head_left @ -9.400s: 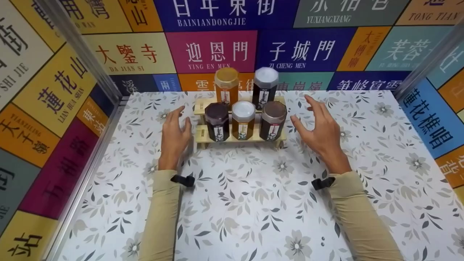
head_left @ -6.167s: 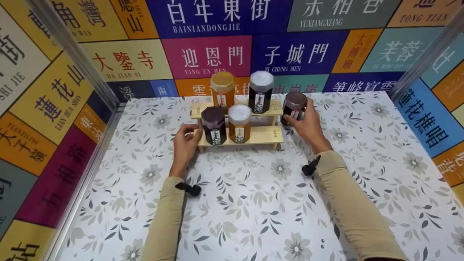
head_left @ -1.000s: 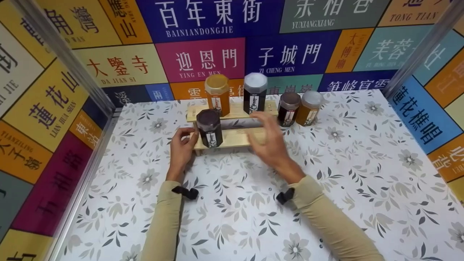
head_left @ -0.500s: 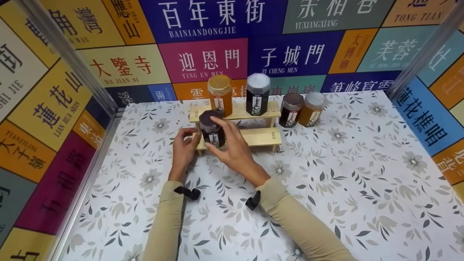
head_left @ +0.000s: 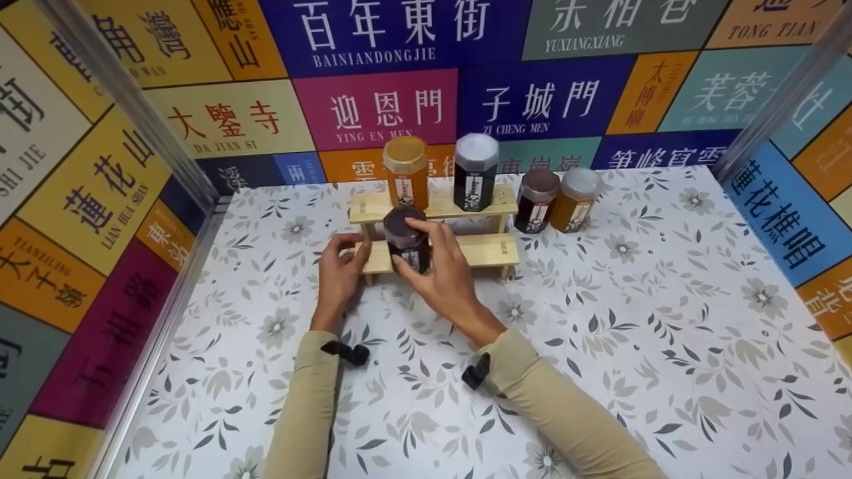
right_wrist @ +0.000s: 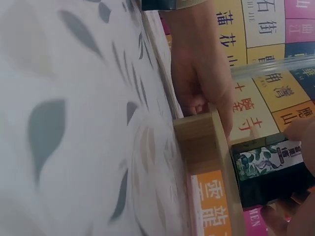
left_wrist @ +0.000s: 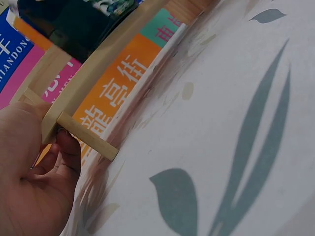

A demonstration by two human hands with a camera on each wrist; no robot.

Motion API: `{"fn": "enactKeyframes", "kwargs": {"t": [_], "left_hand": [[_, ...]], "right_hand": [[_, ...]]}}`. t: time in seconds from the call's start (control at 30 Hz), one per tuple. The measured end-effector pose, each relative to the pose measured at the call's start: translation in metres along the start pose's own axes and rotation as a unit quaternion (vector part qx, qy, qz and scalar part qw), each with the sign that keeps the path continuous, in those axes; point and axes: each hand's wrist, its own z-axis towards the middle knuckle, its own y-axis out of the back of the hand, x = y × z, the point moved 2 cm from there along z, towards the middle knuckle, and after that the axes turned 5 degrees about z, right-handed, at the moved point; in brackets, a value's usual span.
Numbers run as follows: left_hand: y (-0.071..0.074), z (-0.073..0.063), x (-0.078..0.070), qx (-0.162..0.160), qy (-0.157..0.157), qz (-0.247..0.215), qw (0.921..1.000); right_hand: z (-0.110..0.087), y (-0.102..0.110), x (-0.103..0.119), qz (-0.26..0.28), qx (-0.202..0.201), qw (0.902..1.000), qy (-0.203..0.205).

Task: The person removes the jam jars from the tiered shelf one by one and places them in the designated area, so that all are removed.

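Note:
In the head view my right hand (head_left: 447, 279) grips a dark jar (head_left: 403, 227) with a dark purple lid, thumb at its front and fingers over the lid's right side. The jar is at the lower step of a two-step wooden display rack (head_left: 489, 251); whether it is lifted slightly I cannot tell. My left hand (head_left: 338, 274) holds the left end of that lower step. The left wrist view has the fingers (left_wrist: 66, 152) curled under the board. The right wrist view has the jar's label (right_wrist: 268, 160) and base close to the board.
On the upper step stand an amber jar (head_left: 406, 176) with a yellow lid and a dark jar (head_left: 476, 174) with a white lid. Right of the rack, a brown-lidded dark jar (head_left: 536, 203) and a white-lidded amber jar (head_left: 575, 201) stand side by side on the floral tabletop (head_left: 599, 372).
The brown-lidded and white-lidded amber jars went from the lower step to the table at right. My right hand took hold of the purple-lidded jar and shifted it right; my left hand took the rack.

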Motion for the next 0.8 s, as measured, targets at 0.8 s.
{"fn": "enactKeyframes", "kwargs": {"t": [0.8], "left_hand": [[-0.001, -0.009, -0.026, -0.003, 0.023, -0.013, 0.9996]], "right_hand": [[-0.019, 0.160, -0.070, -0.020, -0.075, 0.9957, -0.051]]}}
